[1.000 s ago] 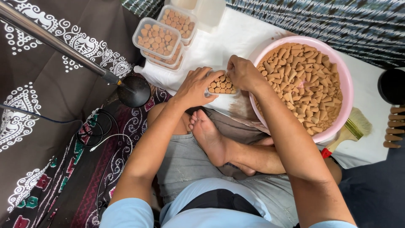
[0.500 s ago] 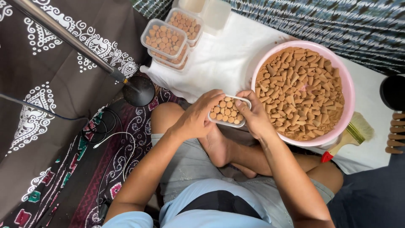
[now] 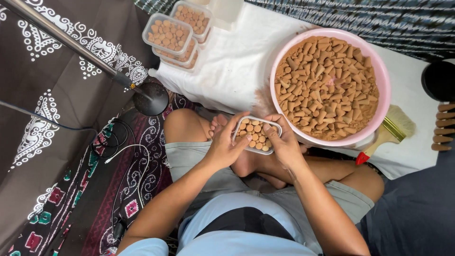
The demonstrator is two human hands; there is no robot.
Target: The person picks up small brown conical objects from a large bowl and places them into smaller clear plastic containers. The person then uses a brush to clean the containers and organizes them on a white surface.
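Both hands clasp one small clear plastic tub (image 3: 256, 134) of brown cones, held above the crossed legs just left of the pink basin (image 3: 383, 85). The left hand (image 3: 226, 144) grips its left end with fingers curled over the rim; the right hand (image 3: 283, 142) grips its right end, thumb on the edge. The basin, round and heaped with the same brown cones, sits on a white cloth (image 3: 237, 66). Far left of the basin, on the cloth's corner, stand stacked clear rectangular tubs (image 3: 168, 34), already filled. A brush with a red handle (image 3: 386, 135) lies just right of the basin, below its rim.
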